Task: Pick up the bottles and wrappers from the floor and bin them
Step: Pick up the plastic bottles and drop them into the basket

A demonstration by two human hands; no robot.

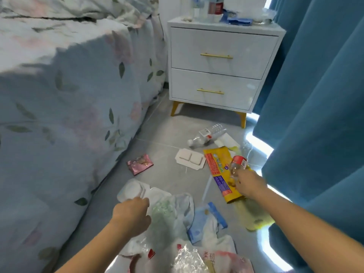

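My right hand (248,184) grips a clear bottle with a red label (237,164), held above a long yellow wrapper (218,170) on the floor. My left hand (131,212) is closed on the edge of a thin translucent plastic bag (169,215) that spreads across the floor in front of me. Further off, two clear bottles (206,134) lie on the tiles near the nightstand. A pink wrapper (139,164) lies by the bed. A white blister tray (190,159) sits mid-floor, and a blue-and-white packet (204,219) lies near the bag.
The bed with a floral cover (69,115) fills the left side. A white two-drawer nightstand (220,66) stands ahead, cluttered on top. Blue curtains (315,95) hang along the right. A white moulded tray (134,189) and more crumpled plastic (189,259) lie near me.
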